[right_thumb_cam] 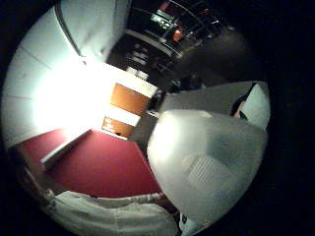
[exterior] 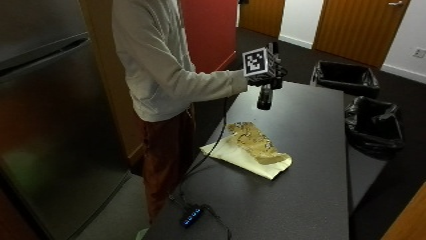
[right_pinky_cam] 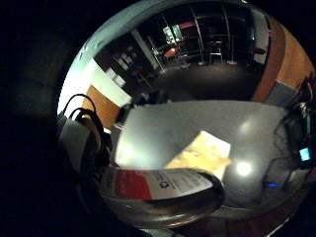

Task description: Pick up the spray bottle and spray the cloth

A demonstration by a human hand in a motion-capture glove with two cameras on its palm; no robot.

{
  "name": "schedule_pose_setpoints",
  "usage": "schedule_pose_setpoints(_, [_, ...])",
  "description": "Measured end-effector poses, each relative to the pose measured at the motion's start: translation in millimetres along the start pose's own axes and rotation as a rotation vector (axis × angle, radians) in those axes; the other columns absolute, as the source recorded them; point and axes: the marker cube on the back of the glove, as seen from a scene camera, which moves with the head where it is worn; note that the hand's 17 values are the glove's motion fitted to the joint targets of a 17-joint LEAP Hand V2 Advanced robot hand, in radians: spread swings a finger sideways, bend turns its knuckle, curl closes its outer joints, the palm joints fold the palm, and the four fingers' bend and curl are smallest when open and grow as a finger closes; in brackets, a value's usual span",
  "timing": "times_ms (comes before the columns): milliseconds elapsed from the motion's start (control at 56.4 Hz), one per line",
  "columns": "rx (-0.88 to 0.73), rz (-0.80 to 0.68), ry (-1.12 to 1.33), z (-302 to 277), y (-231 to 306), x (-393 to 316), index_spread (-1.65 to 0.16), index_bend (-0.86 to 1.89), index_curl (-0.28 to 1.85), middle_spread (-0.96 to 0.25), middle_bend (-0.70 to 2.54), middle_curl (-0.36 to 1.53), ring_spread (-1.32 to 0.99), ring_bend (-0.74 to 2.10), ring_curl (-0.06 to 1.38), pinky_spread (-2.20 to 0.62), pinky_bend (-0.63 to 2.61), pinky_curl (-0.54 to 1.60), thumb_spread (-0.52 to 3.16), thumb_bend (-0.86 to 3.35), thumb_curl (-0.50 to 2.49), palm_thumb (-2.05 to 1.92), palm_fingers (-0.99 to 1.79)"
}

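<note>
We're watching gloved right hand (exterior: 266, 75) gripping spray bottle (exterior: 265, 97) in air above surface (exterior: 313, 150); cloth (exterior: 256, 150) lying crumpled below, well apart. Risk: nozzle misaimed, mist landing on surface instead.

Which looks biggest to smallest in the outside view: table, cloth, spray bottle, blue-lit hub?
1. Table, by far the largest.
2. Cloth, lying crumpled on the table.
3. Spray bottle, held above the table in the right hand.
4. Blue-lit hub, though it sits nearer the camera, so its rank against the bottle is unsure.
</note>
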Motion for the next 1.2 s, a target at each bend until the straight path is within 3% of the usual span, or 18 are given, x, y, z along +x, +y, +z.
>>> schedule_pose_setpoints(71, [-0.016,0.002,-0.075,14.2,8.3,0.2,-0.17,0.39,0.53,-0.14,0.58,0.49,-0.17,0.61,0.45,-0.26,0.39,0.41,0.14,-0.04,0.77,0.96,1.39])
schedule_pose_setpoints(142, [-0.131,0.003,-0.205,25.6,27.7,-4.1,-0.17,0.39,0.53,-0.14,0.57,0.49,-0.17,0.61,0.45,-0.25,0.39,0.41,0.14,-0.03,0.77,0.96,1.38])
schedule_pose_setpoints(283, [0.085,0.085,-0.274,78.4,15.3,8.4,-0.17,0.39,0.53,-0.14,0.57,0.48,-0.17,0.60,0.45,-0.25,0.39,0.41,0.14,-0.03,0.77,0.97,1.38])
schedule_pose_setpoints(567, [0.081,0.223,-0.326,176.6,41.2,38.8,-0.17,0.38,0.53,-0.14,0.56,0.48,-0.18,0.59,0.45,-0.25,0.39,0.41,0.15,-0.03,0.77,0.97,1.37])
schedule_pose_setpoints(638, [0.030,0.249,-0.330,200.7,51.6,44.6,-0.17,0.36,0.53,-0.13,0.55,0.48,-0.18,0.58,0.45,-0.25,0.40,0.41,0.16,-0.03,0.77,0.98,1.36])
schedule_pose_setpoints(726, [-0.152,0.256,-0.250,225.4,81.2,61.6,-0.17,0.33,0.52,-0.13,0.55,0.48,-0.18,0.58,0.45,-0.24,0.40,0.41,0.18,-0.03,0.77,0.98,1.34])
schedule_pose_setpoints(797, [-0.077,0.302,-0.274,251.8,73.8,66.0,-0.17,0.32,0.52,-0.12,0.53,0.48,-0.17,0.57,0.45,-0.25,0.40,0.41,0.19,-0.04,0.77,0.98,1.33])
schedule_pose_setpoints(868, [-0.198,0.312,-0.203,268.4,93.8,82.1,-0.17,0.31,0.52,-0.12,0.52,0.48,-0.17,0.57,0.44,-0.25,0.39,0.41,0.21,-0.03,0.77,0.99,1.33])
schedule_pose_setpoints(957, [-0.149,0.344,-0.300,289.4,89.2,77.2,-0.18,0.30,0.52,-0.12,0.52,0.47,-0.17,0.55,0.44,-0.25,0.38,0.40,0.22,-0.04,0.77,0.99,1.32])
schedule_pose_setpoints(1045, [-0.267,0.321,-0.106,302.1,110.8,107.5,-0.18,0.30,0.52,-0.12,0.51,0.47,-0.17,0.54,0.44,-0.25,0.37,0.40,0.24,-0.04,0.77,0.99,1.32])
schedule_pose_setpoints(1116, [-0.247,0.341,-0.228,296.3,102.6,96.0,-0.18,0.29,0.52,-0.12,0.50,0.47,-0.17,0.52,0.43,-0.26,0.37,0.39,0.25,-0.04,0.76,0.99,1.31])
schedule_pose_setpoints(1205, [-0.282,0.312,-0.195,302.5,109.7,98.9,-0.18,0.28,0.52,-0.11,0.49,0.47,-0.18,0.50,0.43,-0.26,0.36,0.39,0.26,-0.04,0.76,0.99,1.31])
